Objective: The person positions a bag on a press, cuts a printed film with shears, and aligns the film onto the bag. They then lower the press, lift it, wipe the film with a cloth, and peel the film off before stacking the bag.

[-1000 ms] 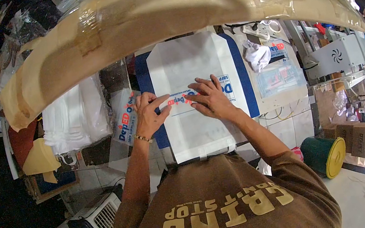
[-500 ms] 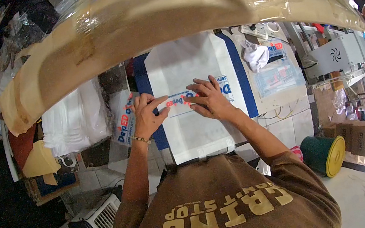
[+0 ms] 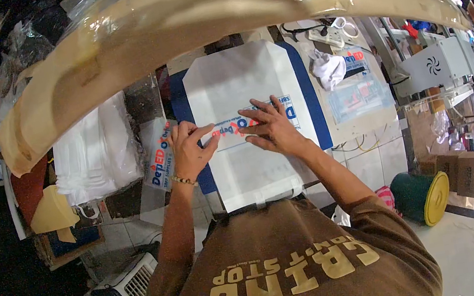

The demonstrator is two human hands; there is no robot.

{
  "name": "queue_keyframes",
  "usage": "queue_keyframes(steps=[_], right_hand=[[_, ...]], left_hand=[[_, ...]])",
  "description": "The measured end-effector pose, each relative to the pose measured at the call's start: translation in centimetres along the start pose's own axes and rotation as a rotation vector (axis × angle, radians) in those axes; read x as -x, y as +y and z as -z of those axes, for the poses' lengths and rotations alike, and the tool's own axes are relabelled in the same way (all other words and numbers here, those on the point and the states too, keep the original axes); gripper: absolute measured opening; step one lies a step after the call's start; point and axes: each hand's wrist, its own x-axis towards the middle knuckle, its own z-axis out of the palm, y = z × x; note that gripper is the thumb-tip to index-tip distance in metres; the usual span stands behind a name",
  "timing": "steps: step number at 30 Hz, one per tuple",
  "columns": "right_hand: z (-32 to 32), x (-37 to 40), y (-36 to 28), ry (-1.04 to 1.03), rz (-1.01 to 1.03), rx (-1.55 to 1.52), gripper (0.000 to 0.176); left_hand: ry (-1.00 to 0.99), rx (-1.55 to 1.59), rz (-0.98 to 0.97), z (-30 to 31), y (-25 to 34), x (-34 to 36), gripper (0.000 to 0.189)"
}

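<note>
A white sheet-like bag (image 3: 233,89) lies flat over a blue board (image 3: 314,116). Across its middle runs a printed film strip (image 3: 224,130) with red and blue letters. On the strip's left part rests my left hand (image 3: 190,149), thumb and forefinger apart at the bag's left edge. My right hand (image 3: 274,126) lies with spread fingers on the strip's right part. Neither hand grips anything.
Left of the board are a clear printed sheet (image 3: 160,173) and a stack of white bags (image 3: 94,153). To the right lie a white cloth (image 3: 329,70) and printed films (image 3: 360,96). A taped tan band (image 3: 167,28) arches across the top.
The view has tilted slightly, showing more of the table beyond the bag's far edge. Both hands keep nearly the same place on the strip.
</note>
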Motion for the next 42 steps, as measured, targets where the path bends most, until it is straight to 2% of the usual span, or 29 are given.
queue_keyframes(steps=[9, 14, 20, 29, 42], right_hand=[[0.2, 0.0, 0.1, 0.021, -0.004, -0.059, 0.027], [0.2, 0.0, 0.2, 0.041, 0.011, -0.051, 0.03], [0.2, 0.3, 0.5, 0.068, 0.015, -0.056, 0.03], [0.1, 0.4, 0.9, 0.075, 0.06, -0.042, 0.028], [0.4, 0.5, 0.6, 0.11, 0.077, -0.053, 0.028]], left_hand=[[0.011, 0.074, 0.056, -1.8, -0.2, 0.7, 0.027], [0.054, 0.01, 0.053, -1.9, 0.4, 0.7, 0.026], [0.059, -0.018, 0.103, -2.1, 1.2, 0.8, 0.031], [0.136, -0.029, 0.082, -3.0, 1.1, 1.0, 0.027], [0.132, 0.028, 0.095, -3.0, 0.8, 0.8, 0.024]])
